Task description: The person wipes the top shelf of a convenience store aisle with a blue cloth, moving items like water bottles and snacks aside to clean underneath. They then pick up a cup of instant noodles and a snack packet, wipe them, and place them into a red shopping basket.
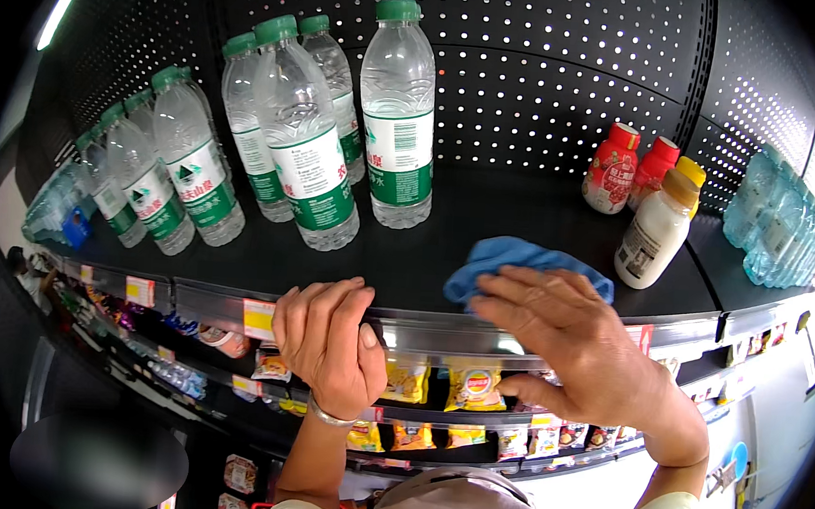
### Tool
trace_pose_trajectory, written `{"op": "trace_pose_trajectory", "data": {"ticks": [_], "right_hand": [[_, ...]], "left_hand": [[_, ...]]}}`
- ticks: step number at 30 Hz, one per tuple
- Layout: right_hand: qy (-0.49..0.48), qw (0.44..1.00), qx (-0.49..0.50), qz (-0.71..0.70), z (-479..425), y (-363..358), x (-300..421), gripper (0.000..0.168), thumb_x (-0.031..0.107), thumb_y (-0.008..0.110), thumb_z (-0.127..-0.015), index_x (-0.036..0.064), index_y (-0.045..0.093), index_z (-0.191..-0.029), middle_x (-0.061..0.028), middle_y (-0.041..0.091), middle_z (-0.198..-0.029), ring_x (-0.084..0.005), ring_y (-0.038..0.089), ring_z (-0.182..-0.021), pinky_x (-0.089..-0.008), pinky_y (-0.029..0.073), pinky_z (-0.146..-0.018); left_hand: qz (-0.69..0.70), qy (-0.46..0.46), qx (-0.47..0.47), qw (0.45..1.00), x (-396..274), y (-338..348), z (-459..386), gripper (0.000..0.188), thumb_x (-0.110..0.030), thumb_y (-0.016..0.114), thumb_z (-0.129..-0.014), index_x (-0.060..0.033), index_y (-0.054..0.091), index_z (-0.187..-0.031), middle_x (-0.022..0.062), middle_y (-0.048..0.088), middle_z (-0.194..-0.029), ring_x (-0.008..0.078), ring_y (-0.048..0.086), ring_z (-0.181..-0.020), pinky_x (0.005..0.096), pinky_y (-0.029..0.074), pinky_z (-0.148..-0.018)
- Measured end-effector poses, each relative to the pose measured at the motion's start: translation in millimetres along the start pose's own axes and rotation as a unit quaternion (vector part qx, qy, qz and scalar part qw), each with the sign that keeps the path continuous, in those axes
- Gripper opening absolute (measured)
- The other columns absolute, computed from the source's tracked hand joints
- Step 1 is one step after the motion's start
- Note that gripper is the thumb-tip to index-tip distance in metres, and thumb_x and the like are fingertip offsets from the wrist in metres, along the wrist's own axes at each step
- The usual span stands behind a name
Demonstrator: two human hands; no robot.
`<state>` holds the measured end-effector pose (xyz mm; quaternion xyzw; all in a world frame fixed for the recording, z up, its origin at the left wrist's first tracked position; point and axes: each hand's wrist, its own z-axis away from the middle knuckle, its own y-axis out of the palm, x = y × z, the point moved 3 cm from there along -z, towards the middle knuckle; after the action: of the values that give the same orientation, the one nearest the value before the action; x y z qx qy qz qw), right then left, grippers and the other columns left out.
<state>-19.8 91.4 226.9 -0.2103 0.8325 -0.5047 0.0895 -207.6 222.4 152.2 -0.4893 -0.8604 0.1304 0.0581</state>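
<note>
My right hand [564, 330] lies over a crumpled blue cloth [512, 257], pressing it against the black top shelf [413, 269] near the front. Its thumb hangs below the edge. Curled over the shelf's transparent front strip [452, 327] are the fingers of my left hand [332, 341]; a dark patch by that thumb is too unclear to name. A clear water bottle with a green cap [395, 163] stands upright behind the hands. Just right of the cloth stands a white milk-like bottle with a tan cap [650, 234].
Several more green-capped water bottles [307, 185] stand to the left. Two red bottles [610, 176] and a yellow-capped one [692, 174] are at the right rear. Shrink-wrapped bottles [777, 221] occupy the far right. Snack bags [475, 388] line lower shelves; a perforated black panel [516, 86] rises behind.
</note>
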Motion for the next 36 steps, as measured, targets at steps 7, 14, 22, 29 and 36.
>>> {"op": "trace_pose_trajectory", "data": {"ticks": [7, 14, 22, 29, 36], "right_hand": [[0.005, 0.996, -0.094, 0.006, 4, -11, 7, 0.053, 0.025, 0.072, -0.077, 0.002, 0.059, -0.123, -0.0200, 0.052, -0.137, -0.0393, 0.049, -0.128, -0.0542, 0.035, -0.105], [0.089, 0.974, -0.184, 0.101, 44, 7, 4, 0.054, 0.024, 0.068, -0.080, -0.001, 0.055, -0.126, -0.0254, 0.049, -0.138, -0.0423, 0.049, -0.126, -0.0550, 0.033, -0.105], [0.157, 0.961, -0.189, 0.124, 63, 8, 0, 0.049, 0.027, 0.060, -0.085, -0.001, 0.055, -0.126, -0.0220, 0.054, -0.135, -0.0412, 0.052, -0.120, -0.0540, 0.034, -0.106], [0.155, 0.961, -0.173, 0.146, 61, 14, -4, 0.040, 0.029, 0.060, -0.088, 0.001, 0.061, -0.116, -0.0147, 0.064, -0.116, -0.0337, 0.057, -0.111, -0.0489, 0.039, -0.100], [0.171, 0.956, -0.174, 0.162, 62, 18, -2, 0.039, 0.024, 0.056, -0.086, 0.003, 0.060, -0.119, -0.0144, 0.064, -0.117, -0.0337, 0.057, -0.111, -0.0499, 0.039, -0.101]], "left_hand": [[0.071, -0.011, 0.047, 0.996, -25, -24, -7, 0.055, -0.032, 0.050, -0.094, 0.0052, 0.050, -0.134, 0.0235, 0.054, -0.136, 0.0384, 0.051, -0.125, 0.0548, 0.029, -0.108], [0.186, 0.101, 0.205, 0.956, -88, 2, -46, 0.073, -0.041, 0.061, -0.087, -0.0021, 0.040, -0.145, 0.0227, 0.039, -0.149, 0.0372, 0.041, -0.136, 0.0545, 0.025, -0.110], [0.133, 0.086, 0.259, 0.953, -84, 19, -35, 0.067, -0.037, 0.069, -0.081, 0.0052, 0.049, -0.130, 0.0197, 0.054, -0.127, 0.0341, 0.051, -0.122, 0.0512, 0.029, -0.110], [0.039, 0.057, 0.194, 0.978, -20, -14, -31, 0.045, -0.035, 0.065, -0.084, 0.0003, 0.062, -0.112, 0.0158, 0.061, -0.114, 0.0329, 0.061, -0.107, 0.0495, 0.040, -0.098], [0.091, 0.028, 0.157, 0.983, 28, -34, -26, 0.036, -0.033, 0.049, -0.098, -0.0015, 0.065, -0.100, 0.0138, 0.066, -0.104, 0.0321, 0.063, -0.101, 0.0490, 0.043, -0.095]]}}
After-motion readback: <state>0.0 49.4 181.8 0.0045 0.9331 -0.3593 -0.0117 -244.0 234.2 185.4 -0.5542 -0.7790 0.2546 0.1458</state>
